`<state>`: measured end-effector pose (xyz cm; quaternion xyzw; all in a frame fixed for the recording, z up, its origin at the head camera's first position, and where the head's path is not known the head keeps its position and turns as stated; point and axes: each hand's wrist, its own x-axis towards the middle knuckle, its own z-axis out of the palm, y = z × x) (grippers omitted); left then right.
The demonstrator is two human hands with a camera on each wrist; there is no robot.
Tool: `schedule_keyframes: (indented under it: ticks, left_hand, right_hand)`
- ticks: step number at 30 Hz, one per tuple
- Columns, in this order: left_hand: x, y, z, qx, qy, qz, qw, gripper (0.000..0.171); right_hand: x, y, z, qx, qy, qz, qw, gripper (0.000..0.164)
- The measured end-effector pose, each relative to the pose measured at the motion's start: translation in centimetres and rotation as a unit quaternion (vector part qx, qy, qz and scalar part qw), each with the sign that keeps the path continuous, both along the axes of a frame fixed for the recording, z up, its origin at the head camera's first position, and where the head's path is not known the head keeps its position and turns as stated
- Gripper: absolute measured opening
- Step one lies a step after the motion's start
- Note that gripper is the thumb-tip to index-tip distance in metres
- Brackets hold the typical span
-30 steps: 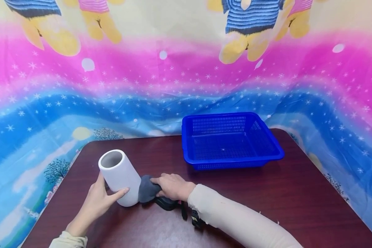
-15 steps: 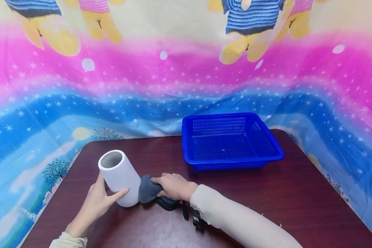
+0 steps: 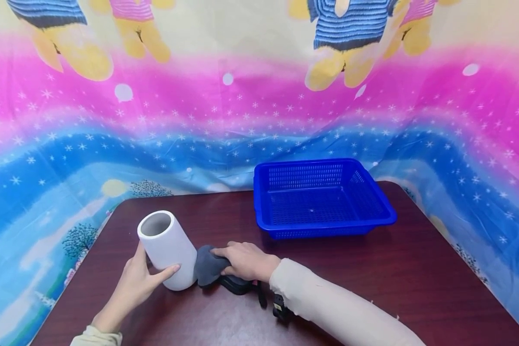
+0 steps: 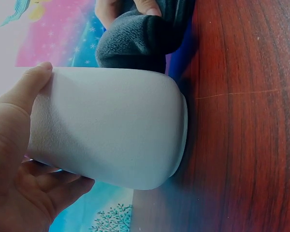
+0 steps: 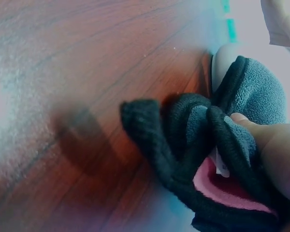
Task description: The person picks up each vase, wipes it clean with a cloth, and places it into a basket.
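A white vase (image 3: 175, 257) with a round hollow mouth is on the left part of the table, leaning left in the head view. My left hand (image 3: 134, 281) holds it, thumb across the front and fingers behind the side; the left wrist view shows this grip on the vase (image 4: 106, 121). On the vase's right, my right hand (image 3: 248, 262) grips a folded grey fleece cloth (image 3: 209, 264), which meets the lower wall. Up close in the right wrist view, the cloth (image 5: 263, 89) has black edging, a pink inside and a small white tag. The far fingers are partly hidden.
A blue plastic basket (image 3: 324, 226) with mesh walls stands at the back right of the dark red wooden table (image 3: 415, 269). Behind the table hangs a printed curtain (image 3: 225, 115). A black wrist strap device (image 3: 280, 307) sits under the right sleeve.
My right hand and the cloth have shifted very slightly to the right along the vase's side. My left hand and the vase stay nearly where they were.
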<state>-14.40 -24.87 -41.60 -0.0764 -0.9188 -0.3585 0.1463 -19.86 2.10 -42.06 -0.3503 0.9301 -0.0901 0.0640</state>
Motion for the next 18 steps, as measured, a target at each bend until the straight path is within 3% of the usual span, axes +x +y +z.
schedule_keyframes:
  ticks: [18]
  left_hand:
    - [0.0,0.0,-0.1,-0.001,-0.001,0.005,1.0000,0.093]
  right_hand:
    - [0.0,1.1,1.7,-0.036,0.011,0.009,0.999,0.060]
